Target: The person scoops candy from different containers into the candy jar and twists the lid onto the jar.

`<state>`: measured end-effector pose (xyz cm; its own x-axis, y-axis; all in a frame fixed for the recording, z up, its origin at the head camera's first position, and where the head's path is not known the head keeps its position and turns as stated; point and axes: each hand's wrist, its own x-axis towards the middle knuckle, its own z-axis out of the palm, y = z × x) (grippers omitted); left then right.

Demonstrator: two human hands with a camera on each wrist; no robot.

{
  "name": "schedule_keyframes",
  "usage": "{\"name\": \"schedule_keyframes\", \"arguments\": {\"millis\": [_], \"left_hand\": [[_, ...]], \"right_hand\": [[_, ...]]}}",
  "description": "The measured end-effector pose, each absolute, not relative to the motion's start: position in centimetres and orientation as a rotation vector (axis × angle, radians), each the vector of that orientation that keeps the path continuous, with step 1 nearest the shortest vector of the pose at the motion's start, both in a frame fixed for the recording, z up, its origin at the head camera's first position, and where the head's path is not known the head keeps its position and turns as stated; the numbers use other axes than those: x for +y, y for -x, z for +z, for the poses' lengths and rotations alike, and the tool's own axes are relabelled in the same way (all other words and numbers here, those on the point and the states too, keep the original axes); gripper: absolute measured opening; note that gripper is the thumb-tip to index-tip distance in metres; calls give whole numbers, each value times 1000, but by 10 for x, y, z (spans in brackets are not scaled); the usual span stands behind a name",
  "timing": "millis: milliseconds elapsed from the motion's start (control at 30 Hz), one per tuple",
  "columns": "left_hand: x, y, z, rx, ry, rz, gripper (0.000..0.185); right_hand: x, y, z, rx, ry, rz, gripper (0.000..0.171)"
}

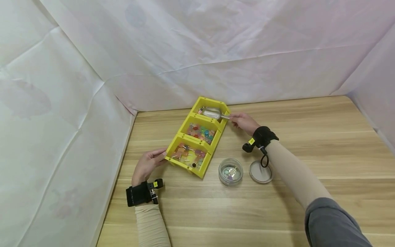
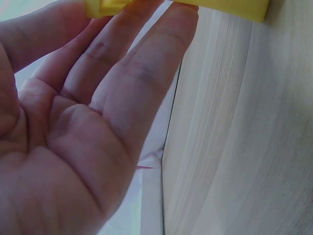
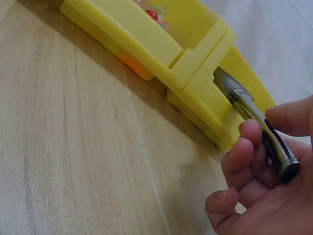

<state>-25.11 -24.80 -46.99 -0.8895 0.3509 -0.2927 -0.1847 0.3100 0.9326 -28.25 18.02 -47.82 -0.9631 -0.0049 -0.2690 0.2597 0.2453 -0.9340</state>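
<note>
Three yellow bins (image 1: 189,170) stand joined in a slanting row. My left hand (image 1: 147,164) holds the near bin by its left corner, the thumb on one side and long fingers on the other; in the left wrist view its fingertips are partly hidden by the yellow plastic. My right hand (image 1: 243,122) grips the handle of a metal scoop (image 1: 212,112), whose bowl lies inside the far bin over some candies. The right wrist view shows the dark, shiny handle (image 3: 266,129) between thumb and curled fingers. Lollipops (image 1: 185,152) fill part of the near bin, wrapped candies (image 1: 202,133) the middle one.
Right of the bins stands a clear round jar (image 1: 230,171) with a few wrapped pieces inside. Its round lid (image 1: 260,171) lies beside it, below the right forearm. The wooden table (image 1: 222,219) meets pale cloth walls (image 1: 234,68) at the back and left.
</note>
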Motion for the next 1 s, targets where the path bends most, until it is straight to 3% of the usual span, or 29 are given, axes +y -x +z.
{"name": "schedule_keyframes", "arguments": {"millis": [1000], "left_hand": [[-244,256,-467,2126,-152,1573,39]], "right_hand": [[210,255,-474,2361,-321,-1737,51]]}}
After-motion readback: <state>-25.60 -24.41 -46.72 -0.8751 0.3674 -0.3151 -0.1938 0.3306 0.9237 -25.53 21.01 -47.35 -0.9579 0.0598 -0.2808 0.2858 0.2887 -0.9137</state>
